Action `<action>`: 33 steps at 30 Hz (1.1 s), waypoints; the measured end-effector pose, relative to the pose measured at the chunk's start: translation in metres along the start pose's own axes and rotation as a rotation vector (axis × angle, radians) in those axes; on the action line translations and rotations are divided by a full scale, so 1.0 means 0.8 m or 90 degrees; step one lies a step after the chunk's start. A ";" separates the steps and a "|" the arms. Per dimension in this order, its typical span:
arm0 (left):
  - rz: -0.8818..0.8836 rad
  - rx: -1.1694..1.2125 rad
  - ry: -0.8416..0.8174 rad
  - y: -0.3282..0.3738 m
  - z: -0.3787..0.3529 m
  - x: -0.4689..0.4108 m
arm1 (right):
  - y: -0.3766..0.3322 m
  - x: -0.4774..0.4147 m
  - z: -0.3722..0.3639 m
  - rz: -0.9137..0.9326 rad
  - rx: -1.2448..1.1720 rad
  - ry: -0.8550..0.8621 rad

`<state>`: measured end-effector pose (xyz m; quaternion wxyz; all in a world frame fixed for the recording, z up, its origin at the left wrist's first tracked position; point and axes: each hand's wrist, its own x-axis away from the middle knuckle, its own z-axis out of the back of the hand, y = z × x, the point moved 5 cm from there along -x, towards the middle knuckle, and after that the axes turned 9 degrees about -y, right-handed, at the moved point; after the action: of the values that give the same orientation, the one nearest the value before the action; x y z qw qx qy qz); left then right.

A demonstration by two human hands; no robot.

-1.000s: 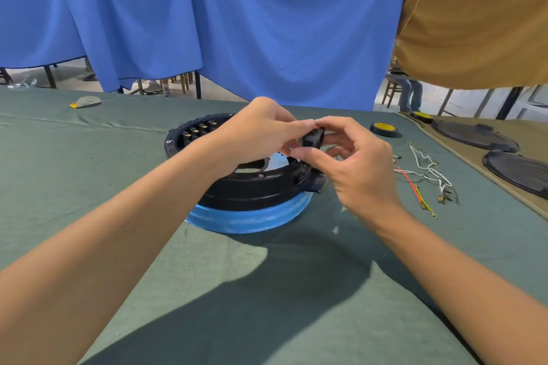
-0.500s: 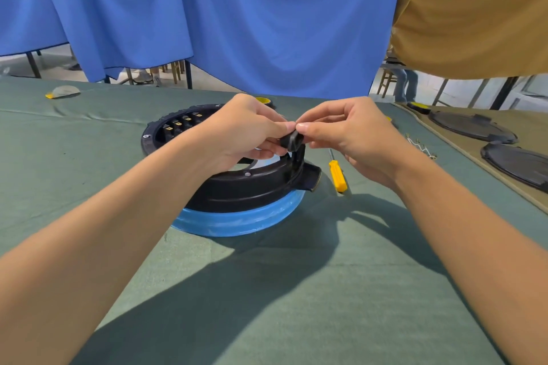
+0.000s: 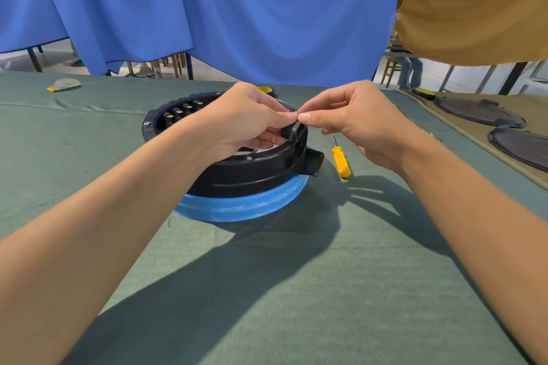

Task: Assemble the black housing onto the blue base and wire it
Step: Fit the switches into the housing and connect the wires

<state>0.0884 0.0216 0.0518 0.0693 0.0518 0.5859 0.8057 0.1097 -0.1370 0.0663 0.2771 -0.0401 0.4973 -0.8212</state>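
Observation:
The round black housing (image 3: 246,170) sits on the blue base (image 3: 246,206) in the middle of the green table. A row of brass terminals shows inside its far left rim. A small black part (image 3: 296,132) stands at the housing's right rim, just above a black tab that sticks out to the right. My left hand (image 3: 246,121) reaches over the housing and pinches that part from the left. From the right, my right hand (image 3: 353,118) pinches its top with thumb and forefinger. The fingertips of both hands meet above it.
A yellow-handled screwdriver (image 3: 340,161) lies right of the housing. Black round covers (image 3: 477,112) rest on a tan cloth at the far right. A yellow and black roll (image 3: 265,89) peeks out behind my left hand. A blue curtain hangs behind the table.
Both hands have lowered the small black part from the air onto the housing's right rim. The view shifted, so the loose wires are gone from sight and the screwdriver shows.

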 end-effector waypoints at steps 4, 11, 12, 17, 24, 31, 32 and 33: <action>0.013 0.011 -0.002 0.000 0.001 0.001 | 0.004 -0.001 0.000 -0.027 -0.054 0.000; 0.051 -0.064 0.017 -0.002 -0.001 0.004 | 0.010 0.000 -0.011 -0.057 -0.076 -0.024; 0.052 -0.065 0.019 -0.001 -0.001 0.005 | 0.010 0.000 -0.011 -0.056 -0.077 -0.025; 0.074 -0.080 0.009 -0.003 0.000 0.006 | 0.011 0.001 -0.014 -0.058 -0.097 -0.038; 0.070 -0.099 0.003 -0.004 0.000 0.002 | 0.012 0.002 -0.016 -0.067 -0.102 -0.050; 0.073 -0.082 -0.006 -0.007 0.000 0.003 | 0.008 0.002 -0.019 -0.055 -0.075 -0.070; 0.071 -0.087 -0.002 -0.007 -0.001 0.003 | 0.006 0.002 -0.020 -0.046 -0.053 -0.068; 0.067 -0.099 0.006 -0.006 -0.001 0.003 | 0.004 0.003 -0.020 -0.041 -0.038 -0.066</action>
<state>0.0864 0.0226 0.0469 0.0280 0.0733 0.5185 0.8515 0.1037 -0.1266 0.0550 0.2745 -0.1066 0.5049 -0.8114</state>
